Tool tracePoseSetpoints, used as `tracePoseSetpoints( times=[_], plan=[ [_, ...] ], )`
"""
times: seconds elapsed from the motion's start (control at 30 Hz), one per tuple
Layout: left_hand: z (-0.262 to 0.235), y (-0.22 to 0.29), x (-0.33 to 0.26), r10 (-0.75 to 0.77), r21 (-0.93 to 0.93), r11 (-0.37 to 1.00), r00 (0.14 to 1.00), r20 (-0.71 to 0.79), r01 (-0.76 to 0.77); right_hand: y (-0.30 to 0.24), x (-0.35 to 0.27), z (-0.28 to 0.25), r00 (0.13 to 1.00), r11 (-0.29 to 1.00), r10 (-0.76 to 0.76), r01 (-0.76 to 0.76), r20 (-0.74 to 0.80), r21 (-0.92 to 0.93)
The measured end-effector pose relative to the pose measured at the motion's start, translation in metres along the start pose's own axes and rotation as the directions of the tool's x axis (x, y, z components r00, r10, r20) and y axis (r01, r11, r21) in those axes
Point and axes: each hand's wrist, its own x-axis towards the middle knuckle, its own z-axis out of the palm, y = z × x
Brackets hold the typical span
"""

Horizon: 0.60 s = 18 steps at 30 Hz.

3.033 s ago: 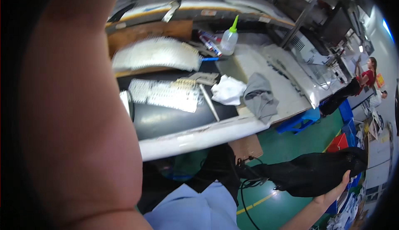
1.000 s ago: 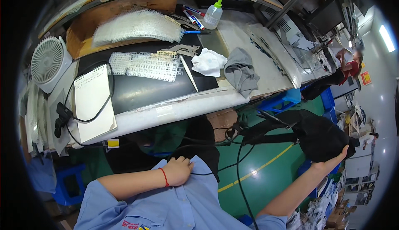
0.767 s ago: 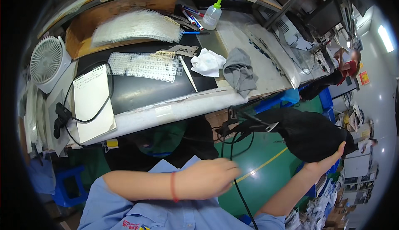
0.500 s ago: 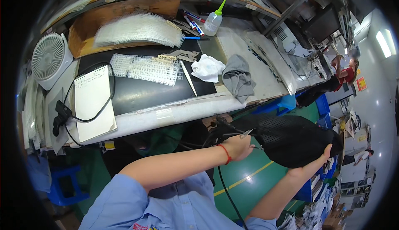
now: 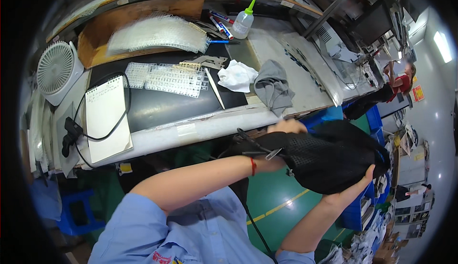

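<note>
Two hands on one item: a black mesh bag (image 5: 334, 156) held in the air just off the front edge of the workbench (image 5: 210, 125), below the grey cloth (image 5: 273, 88) that lies on it. My left hand (image 5: 281, 142) is closed on the bag's near end, fingers (image 5: 288, 126) curled over the top edge, thumb side buried in the mesh; a red band sits at that wrist. My right hand (image 5: 355, 190) cups the bag from beneath at its far end, palm up, one fingertip showing at the edge; the hold looks loose, but how far those fingers wrap I cannot tell, since the bag covers them. The bag's long axis runs roughly along the workbench edge, from left hand out to right hand, so both hands are at the ends and neither nearer the middle. A thin black cord (image 5: 253, 216) hangs from the near end down past my shirt; its lower end is cut off at the frame. Small metal fittings by my left wrist are too small to identify. The bag's opening is not visible from this angle.
</note>
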Motion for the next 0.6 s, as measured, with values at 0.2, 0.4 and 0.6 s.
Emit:
tracePoseSetpoints(
  times=[0.2, 0.4, 0.6],
  plan=[
    [0.021, -0.036, -0.049, -0.092, 0.162, 0.983, 0.54, 0.836, -0.083, -0.001, 0.006, -0.005, 1.0, 1.0, -0.006, 0.006, -0.025, 0.01],
    [-0.004, -0.008, -0.076, -0.127, 0.073, 0.992, 0.898, 0.421, 0.106, 0.005, 0.011, -0.013, 0.999, 0.998, 0.042, -0.042, -0.001, 0.037],
    [-0.022, -0.001, -0.056, -0.505, 0.287, 0.848, 0.515, 0.693, 0.445, 0.004, 0.005, -0.008, 0.998, 0.997, 0.063, -0.062, -0.003, 0.055]
  ],
)
